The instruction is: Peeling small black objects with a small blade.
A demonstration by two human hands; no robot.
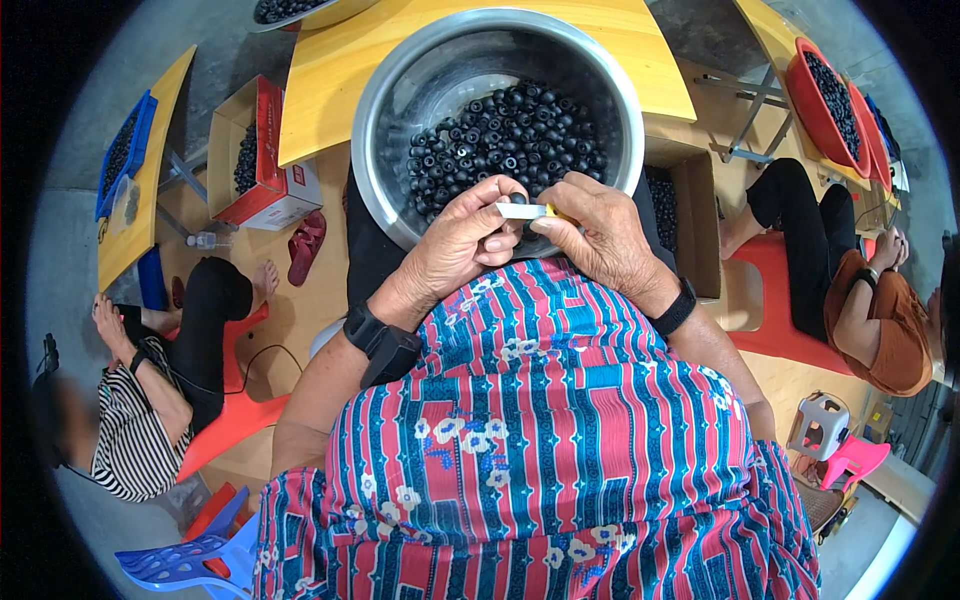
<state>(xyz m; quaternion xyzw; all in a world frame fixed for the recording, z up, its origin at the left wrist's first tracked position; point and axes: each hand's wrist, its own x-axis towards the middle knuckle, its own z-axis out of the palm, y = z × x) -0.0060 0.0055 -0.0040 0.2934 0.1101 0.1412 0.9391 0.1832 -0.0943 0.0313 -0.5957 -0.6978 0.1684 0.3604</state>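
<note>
A large steel bowl (400,90) rests on my lap, holding many small black round pieces (510,135) with holes. My left hand (455,245) and my right hand (600,235) meet over the bowl's near rim. Together they pinch a small white strip (522,211) with a yellow end between the fingertips. A black piece sits at the top of the strip, just by my left fingertips. Both wrists wear black bands.
A yellow table (330,60) lies beyond the bowl. A cardboard box (265,160) of black pieces stands on the floor at left, another box (690,210) at right. One person sits at left (150,400), another at right (850,290). Red basins (830,100) of pieces sit upper right.
</note>
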